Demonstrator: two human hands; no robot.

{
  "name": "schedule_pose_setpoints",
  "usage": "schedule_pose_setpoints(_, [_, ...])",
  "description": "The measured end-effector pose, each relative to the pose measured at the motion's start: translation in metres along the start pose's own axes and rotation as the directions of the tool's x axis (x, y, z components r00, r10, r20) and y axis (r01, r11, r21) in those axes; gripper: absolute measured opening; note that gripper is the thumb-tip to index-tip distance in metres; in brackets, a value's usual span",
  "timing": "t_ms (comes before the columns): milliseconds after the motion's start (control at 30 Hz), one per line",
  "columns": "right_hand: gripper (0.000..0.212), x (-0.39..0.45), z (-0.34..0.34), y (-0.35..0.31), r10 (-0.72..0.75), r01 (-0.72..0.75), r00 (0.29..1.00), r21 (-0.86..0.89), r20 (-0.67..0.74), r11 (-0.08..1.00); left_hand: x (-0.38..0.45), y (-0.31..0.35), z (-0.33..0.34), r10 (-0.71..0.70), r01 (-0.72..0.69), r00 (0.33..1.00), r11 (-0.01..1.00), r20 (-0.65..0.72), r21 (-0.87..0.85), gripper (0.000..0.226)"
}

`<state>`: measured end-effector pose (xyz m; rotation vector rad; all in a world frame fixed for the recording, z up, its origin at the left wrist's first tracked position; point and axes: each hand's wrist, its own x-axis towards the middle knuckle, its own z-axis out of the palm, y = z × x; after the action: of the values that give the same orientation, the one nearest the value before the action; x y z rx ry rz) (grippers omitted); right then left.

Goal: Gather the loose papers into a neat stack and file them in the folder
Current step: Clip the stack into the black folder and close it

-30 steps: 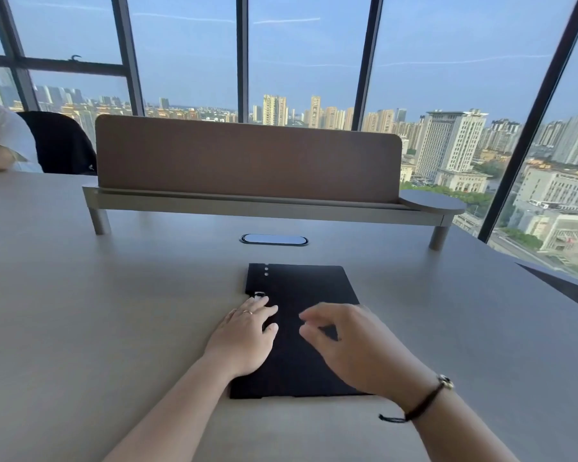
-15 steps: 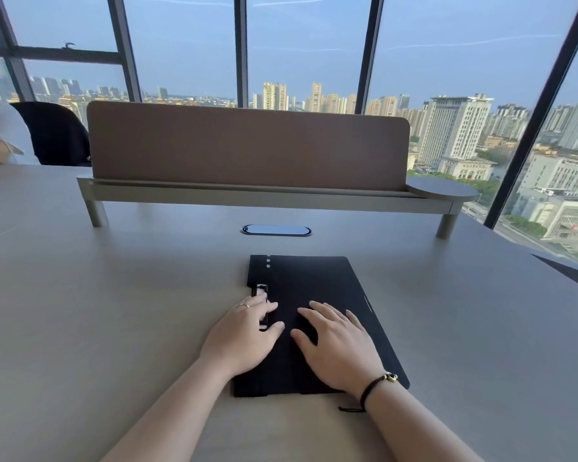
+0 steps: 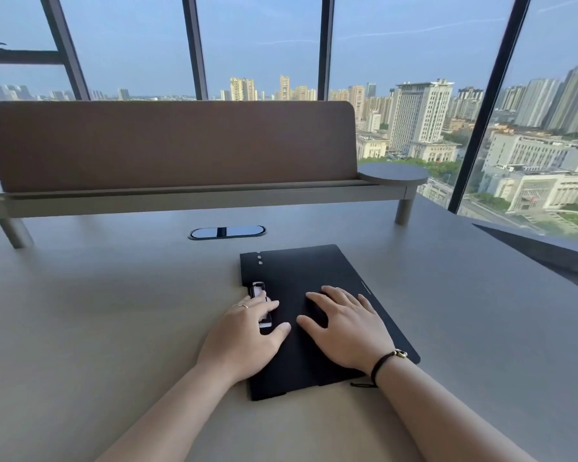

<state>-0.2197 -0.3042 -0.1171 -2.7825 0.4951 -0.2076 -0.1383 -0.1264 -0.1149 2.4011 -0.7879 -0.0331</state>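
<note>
A black folder [image 3: 301,271] lies closed and flat on the grey table [image 3: 114,328], just in front of me. A metal clip [image 3: 260,298] runs along its left edge. My left hand [image 3: 247,338] rests palm down on that edge, fingers over the clip. My right hand [image 3: 347,328] lies flat on the cover with fingers spread. A thin white line of paper [image 3: 366,288] shows at the folder's right edge. No loose papers are in sight.
A brown divider screen [image 3: 167,145] on a raised shelf crosses the table behind the folder. An oval cable port [image 3: 227,232] sits between them. The table's right edge [image 3: 531,241] runs beside tall windows.
My right hand came down from a raised curl and now lies flat on the cover. The folder's right side now shows. My view shifted right.
</note>
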Motion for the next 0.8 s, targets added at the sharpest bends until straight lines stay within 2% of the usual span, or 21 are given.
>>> schedule_pose_setpoints(233, [0.068,0.024,-0.036,0.103,0.144,-0.145,0.989,-0.018,-0.041,0.989,0.054,0.078,0.073,0.062,-0.062,0.998,0.998,-0.008,0.013,0.057])
schedule_pose_setpoints(467, [0.077,0.043,-0.081,0.221,0.327,-0.335,0.939,-0.066,-0.101,0.94,0.099,0.177,0.151,0.13,-0.131,0.99,0.991,0.046,0.026,0.061])
schedule_pose_setpoints(633, [0.072,0.064,-0.097,0.264,0.373,-0.382,0.919,-0.053,-0.125,0.923,0.134,0.214,0.178,0.139,-0.142,0.986,0.99,0.087,0.027,0.06])
schedule_pose_setpoints(800, [0.071,0.081,-0.104,0.285,0.376,-0.384,0.915,-0.037,-0.147,0.922,0.153,0.229,0.197,0.145,-0.149,0.987,0.987,0.062,0.064,0.058])
